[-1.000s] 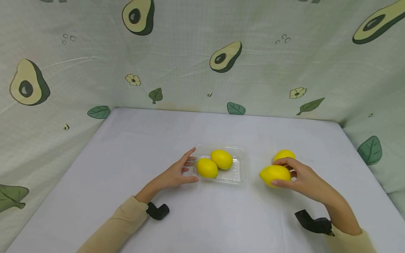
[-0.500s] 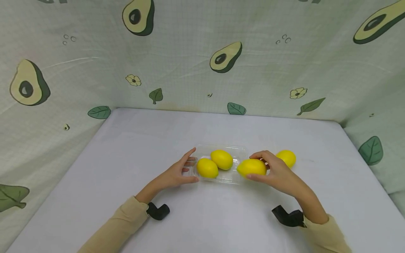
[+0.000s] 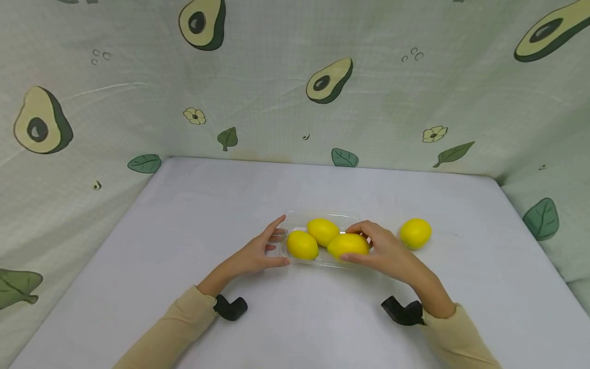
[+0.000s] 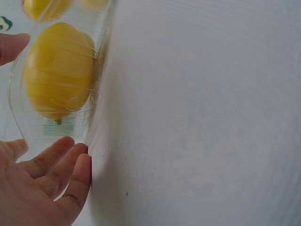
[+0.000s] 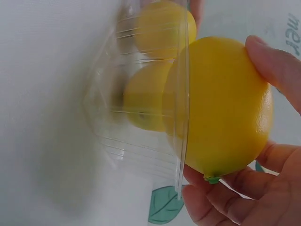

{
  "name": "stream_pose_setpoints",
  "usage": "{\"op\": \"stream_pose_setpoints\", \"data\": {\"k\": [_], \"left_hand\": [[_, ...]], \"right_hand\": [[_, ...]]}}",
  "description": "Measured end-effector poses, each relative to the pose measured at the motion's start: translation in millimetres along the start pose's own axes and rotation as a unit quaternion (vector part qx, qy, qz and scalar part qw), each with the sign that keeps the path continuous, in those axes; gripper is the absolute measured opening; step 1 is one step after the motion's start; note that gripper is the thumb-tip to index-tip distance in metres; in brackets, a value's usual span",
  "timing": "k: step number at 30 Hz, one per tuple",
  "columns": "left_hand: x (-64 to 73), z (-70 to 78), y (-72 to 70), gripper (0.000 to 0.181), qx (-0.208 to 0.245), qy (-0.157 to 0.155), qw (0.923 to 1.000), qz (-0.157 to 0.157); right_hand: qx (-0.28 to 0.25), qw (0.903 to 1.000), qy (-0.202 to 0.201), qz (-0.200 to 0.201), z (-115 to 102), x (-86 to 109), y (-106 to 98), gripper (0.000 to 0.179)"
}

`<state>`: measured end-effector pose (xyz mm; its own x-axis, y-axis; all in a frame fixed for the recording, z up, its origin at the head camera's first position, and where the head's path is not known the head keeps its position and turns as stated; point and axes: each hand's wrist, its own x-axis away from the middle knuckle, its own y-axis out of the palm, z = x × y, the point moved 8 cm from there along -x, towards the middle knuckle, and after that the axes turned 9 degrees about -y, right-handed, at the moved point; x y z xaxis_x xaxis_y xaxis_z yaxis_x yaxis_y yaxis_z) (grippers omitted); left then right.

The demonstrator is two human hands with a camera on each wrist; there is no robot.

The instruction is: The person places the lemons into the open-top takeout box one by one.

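My right hand (image 3: 387, 256) grips a yellow lemon (image 3: 346, 247) between thumb and fingers, over the right part of a clear plastic tray (image 3: 343, 218). In the right wrist view this lemon (image 5: 225, 108) has its lower side dipping past the tray's rim, its green stem end toward the fingers. Two more lemons lie inside: one at the left (image 3: 301, 245), another just behind it (image 3: 322, 230). At the tray's left end is my left hand (image 3: 255, 253), thumb and fingers spread apart. The left wrist view has its fingertips (image 4: 66, 141) right at the tray's end wall.
A further lemon (image 3: 415, 233) sits on the white tabletop (image 3: 221, 195), right of the tray. Behind and at both sides hangs a pale green cloth (image 3: 258, 77) printed with avocados and leaves. Black wrist mounts (image 3: 403, 311) stick out from both sleeves.
My right hand has carried its lemon leftward from beside the loose lemon to over the tray, then lower into it. The left hand, the tray and the other lemons have stayed put.
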<state>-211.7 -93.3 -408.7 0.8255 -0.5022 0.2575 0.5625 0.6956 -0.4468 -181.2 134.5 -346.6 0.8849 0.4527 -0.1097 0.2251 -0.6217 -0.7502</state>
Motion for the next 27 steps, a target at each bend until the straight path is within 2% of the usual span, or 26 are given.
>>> {"op": "stream_pose_setpoints", "data": {"k": [6, 12, 20, 27], "left_hand": [[-0.8, 0.2, 0.2, 0.096, -0.003, 0.002, 1.0000, -0.001], [-1.6, 0.0, 0.7, 0.096, -0.003, 0.004, 1.0000, -0.003], [-1.0, 0.2, 0.0, 0.096, -0.003, 0.006, 1.0000, -0.002], [-2.1, -0.1, 0.3, 0.097, 0.000, 0.003, 1.0000, -0.004]], "right_hand": [[-0.007, 0.9998, 0.003, -0.017, 1.3, -4.1, 9.5, 0.058], [0.047, 0.9980, -0.026, -0.034, -4.9, -4.8, 11.3, 0.054], [0.110, 0.9916, -0.040, -0.056, -12.9, -8.1, 10.7, 0.052], [0.125, 0.9904, -0.036, -0.047, -11.7, -13.3, 13.6, 0.043]]}}
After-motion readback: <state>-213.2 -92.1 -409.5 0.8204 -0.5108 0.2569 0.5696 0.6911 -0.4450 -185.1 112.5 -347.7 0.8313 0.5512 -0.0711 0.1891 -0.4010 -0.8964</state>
